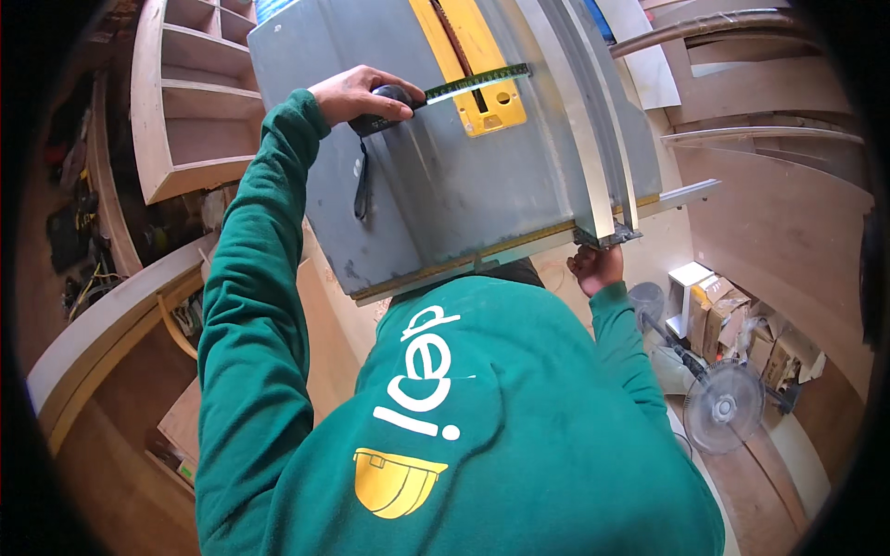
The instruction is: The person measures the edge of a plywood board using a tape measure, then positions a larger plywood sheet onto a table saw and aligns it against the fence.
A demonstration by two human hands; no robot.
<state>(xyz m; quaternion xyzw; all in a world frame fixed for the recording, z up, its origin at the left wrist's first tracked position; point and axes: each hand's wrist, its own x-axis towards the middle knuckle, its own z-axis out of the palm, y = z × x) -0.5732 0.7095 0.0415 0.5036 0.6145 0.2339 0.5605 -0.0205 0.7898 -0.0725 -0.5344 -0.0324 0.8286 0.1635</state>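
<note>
My left hand is closed around a black tape measure above the grey table saw top. Its green blade stretches rightward across the yellow throat plate, its tip close to the long metal rip fence. From the case a dark wrist strap hangs over the saw top. At the near end of the fence, my right hand has its fingers curled under the fence clamp. What exactly these fingers grip is partly hidden.
A metal guide rail runs along the saw's near edge and juts out to the right. An open wooden shelf unit stands at left. At lower right are a standing fan and stacked boxes. Curved wooden panels line the right side.
</note>
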